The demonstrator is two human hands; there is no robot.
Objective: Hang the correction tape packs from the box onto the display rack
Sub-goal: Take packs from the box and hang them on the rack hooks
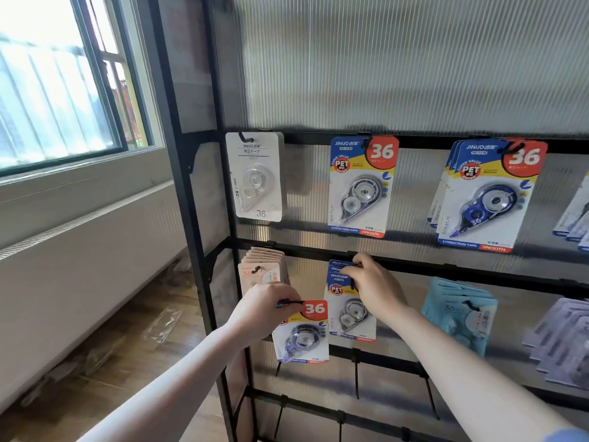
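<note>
Head view: left hand (261, 309) pinches a correction tape pack (301, 333) below the display rack's (197, 193) middle rail; right hand (371, 282) grasps hung packs (345, 301). Risk: hang-hole misses the peg; pack drops.

Packs (358, 186) hanging on rack (318, 250) rails (two rows), window (57, 81) left of rack

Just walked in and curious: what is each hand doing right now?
Left hand: pinches one correction tape pack by its top edge.
Right hand: grips the top of the hanging packs at the hook.
</note>
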